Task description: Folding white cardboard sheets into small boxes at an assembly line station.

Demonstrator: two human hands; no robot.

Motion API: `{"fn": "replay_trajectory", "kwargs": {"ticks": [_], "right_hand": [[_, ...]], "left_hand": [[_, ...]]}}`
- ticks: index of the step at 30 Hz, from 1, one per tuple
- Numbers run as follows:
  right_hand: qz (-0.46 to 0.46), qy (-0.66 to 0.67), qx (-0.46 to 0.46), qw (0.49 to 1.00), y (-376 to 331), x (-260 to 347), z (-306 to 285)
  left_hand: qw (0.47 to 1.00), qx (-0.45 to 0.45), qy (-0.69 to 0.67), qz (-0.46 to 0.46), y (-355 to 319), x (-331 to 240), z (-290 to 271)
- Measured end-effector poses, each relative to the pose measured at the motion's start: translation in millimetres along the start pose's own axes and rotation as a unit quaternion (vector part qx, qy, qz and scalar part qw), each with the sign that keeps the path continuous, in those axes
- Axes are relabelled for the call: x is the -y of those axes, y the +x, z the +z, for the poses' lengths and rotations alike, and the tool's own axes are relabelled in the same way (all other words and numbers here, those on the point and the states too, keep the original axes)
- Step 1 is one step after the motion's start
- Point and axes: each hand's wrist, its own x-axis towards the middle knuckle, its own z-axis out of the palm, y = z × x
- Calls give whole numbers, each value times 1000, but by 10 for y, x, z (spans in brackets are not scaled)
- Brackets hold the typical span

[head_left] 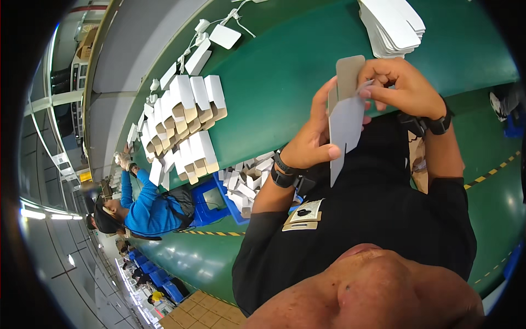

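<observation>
In the head view, I'm seeing the left hand (pixel 310 138) gripping a folded carton (pixel 346 122) over the table's (pixel 274 71) near edge, the right hand (pixel 404 85) pinching the carton's right side. White flats (pixel 391 24) are lying farther from that edge; open-ended boxes (pixel 182 94) are crowding leftward.

From here I see a black short-sleeved shirt (pixel 378 219) filling the frame's lower middle, a pale tag (pixel 305 218) on it, black straps (pixel 281 179) with dark boxy modules (pixel 303 185) at both wrists.
</observation>
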Motion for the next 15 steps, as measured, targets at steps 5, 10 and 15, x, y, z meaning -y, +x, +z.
{"fn": "replay_trajectory", "kwargs": {"ticks": [5, 10, 15], "right_hand": [[-73, 137, 155, 976, -11, -109, -159], [-107, 149, -64, 981, 26, -169, 141], [-208, -75, -157, 962, 27, -127, 293]], "left_hand": [[985, 63, -149, -53, 23, -85, -25], [996, -90, -25, 8, 60, -126, 87], [992, -66, 60, 84, 33, -25, -39]]}}
